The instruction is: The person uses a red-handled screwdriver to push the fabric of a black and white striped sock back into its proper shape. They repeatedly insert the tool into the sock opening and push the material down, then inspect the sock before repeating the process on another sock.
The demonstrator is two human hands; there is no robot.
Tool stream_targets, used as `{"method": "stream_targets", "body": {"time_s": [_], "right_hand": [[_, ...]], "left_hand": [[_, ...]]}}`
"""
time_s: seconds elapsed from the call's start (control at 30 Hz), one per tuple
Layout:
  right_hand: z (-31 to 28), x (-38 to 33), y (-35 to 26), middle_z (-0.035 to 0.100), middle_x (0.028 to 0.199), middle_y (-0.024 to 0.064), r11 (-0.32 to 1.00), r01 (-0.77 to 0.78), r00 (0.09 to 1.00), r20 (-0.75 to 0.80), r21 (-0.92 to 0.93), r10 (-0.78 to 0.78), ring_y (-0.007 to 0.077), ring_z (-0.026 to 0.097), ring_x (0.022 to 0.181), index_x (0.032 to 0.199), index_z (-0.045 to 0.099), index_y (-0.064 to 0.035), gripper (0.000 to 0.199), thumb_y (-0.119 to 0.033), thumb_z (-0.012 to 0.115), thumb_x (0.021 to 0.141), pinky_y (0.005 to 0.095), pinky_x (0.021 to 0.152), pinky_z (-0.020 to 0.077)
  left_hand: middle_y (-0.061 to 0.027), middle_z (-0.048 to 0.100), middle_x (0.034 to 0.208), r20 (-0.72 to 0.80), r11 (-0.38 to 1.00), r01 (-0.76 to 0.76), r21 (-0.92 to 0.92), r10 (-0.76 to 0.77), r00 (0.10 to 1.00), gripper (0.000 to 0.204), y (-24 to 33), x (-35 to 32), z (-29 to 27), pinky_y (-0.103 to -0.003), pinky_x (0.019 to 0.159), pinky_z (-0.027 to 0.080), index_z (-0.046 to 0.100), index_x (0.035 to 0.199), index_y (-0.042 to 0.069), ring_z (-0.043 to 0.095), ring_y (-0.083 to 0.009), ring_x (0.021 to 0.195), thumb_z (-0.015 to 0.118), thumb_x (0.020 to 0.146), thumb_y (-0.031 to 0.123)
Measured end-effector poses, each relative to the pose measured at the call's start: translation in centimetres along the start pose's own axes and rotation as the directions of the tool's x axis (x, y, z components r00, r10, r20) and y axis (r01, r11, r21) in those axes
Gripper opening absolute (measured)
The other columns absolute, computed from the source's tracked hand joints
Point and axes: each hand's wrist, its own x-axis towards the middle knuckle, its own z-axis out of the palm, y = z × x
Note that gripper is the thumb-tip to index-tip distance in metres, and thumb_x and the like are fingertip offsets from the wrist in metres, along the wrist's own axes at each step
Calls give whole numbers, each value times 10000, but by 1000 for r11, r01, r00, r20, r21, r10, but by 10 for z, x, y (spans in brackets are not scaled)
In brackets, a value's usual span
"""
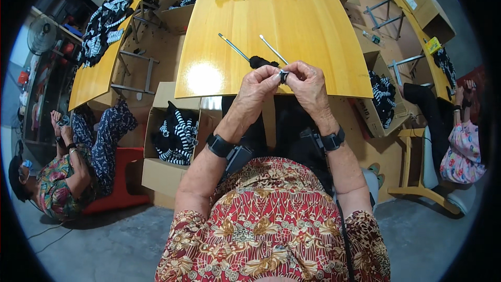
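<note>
Hands (259, 82) pinch small dark piece (284, 77); upper-right carton (436, 16) bears white label (411, 2)

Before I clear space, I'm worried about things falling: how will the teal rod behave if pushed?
Probably stiff: the teal rod looks straight. Being slender, it may roll, though the black fabric bunched at its near end could drag.

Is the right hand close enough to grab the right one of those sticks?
Probably yes: the right hand is near the lower end of the right stick, with nothing visibly blocking it, though it's busy pinching a dark piece.
</note>
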Motion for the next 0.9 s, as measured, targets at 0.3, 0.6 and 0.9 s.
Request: {"method": "stream_targets", "body": {"time_s": [0.3,0.6,0.9], "right_hand": [[2,2,-8,638,771,19,966,-82,996,65,244,68,66,581,729,919,641,32,118,-51,577,866,226,653,485],[11,-2,-11,639,755,10,988,-3,996,92,153,-12,62,581,717,880,633,28,102,-70,607,878,221,645,472],[15,-6,-5,570,828,-69,691,-397,879,467,604,98,5,477,716,856,606,-83,85,-148,643,896,168,632,372]], "left_hand": [[28,491,753,-59,890,-210,405,255,965,219,9,-2,12,-219,606,395,553,900,22,453,-68,685,609,945,229],[-46,516,624,-201,604,-99,791,409,890,113,21,-11,4,-249,531,433,537,805,-7,512,-80,587,623,853,49],[-16,610,744,-199,837,-32,546,166,966,127,19,-13,-15,-207,565,449,635,966,-14,538,-57,636,591,884,74]]}}
